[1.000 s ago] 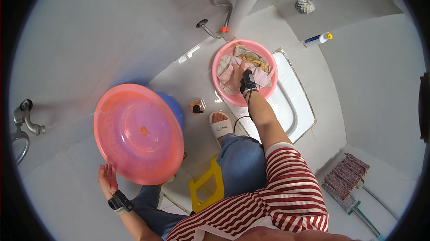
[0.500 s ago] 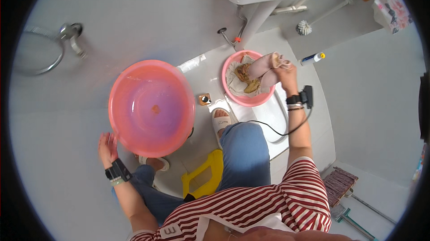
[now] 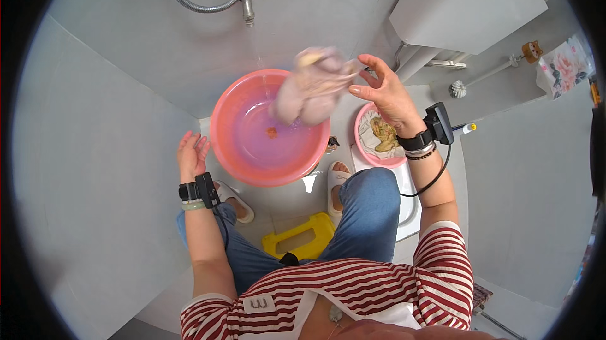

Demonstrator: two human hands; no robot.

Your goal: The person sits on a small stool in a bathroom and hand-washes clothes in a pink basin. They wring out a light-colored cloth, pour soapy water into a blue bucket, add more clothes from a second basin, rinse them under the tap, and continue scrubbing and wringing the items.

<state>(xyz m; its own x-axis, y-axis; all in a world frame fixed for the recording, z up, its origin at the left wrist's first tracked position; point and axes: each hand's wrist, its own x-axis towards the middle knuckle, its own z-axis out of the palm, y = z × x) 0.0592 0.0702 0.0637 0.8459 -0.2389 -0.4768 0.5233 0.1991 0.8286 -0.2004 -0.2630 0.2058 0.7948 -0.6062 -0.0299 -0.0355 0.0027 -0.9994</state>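
Note:
My right hand [image 3: 386, 90] is open, its thumb and fingers spread. Just left of its fingertips, a pair of pale pink slippers [image 3: 309, 90] hangs in the air, blurred by motion, over the right side of a large pink basin [image 3: 226, 109]. Whether the fingertips still brush the slippers is hard to tell. Some clear water seems to lie in the basin, and an orange-brown mark shows on its bottom. My left hand [image 3: 192, 155] is open and holds nothing, its fingers stretched out beside the basin's left rim.
A smaller pink basin [image 3: 366, 150] with yellowish-brown and white cloth stands to the right. A chrome tap [image 3: 248, 8] with a hose is on the wall beyond the large basin. A yellow plastic stool [image 3: 322, 229] is between my legs. A toilet brush [image 3: 459, 89] hangs at right.
The slippers have moved left from above the small basin to over the large one. My right hand has opened and let them go. The view has shifted, and my left hand stays beside the large basin.

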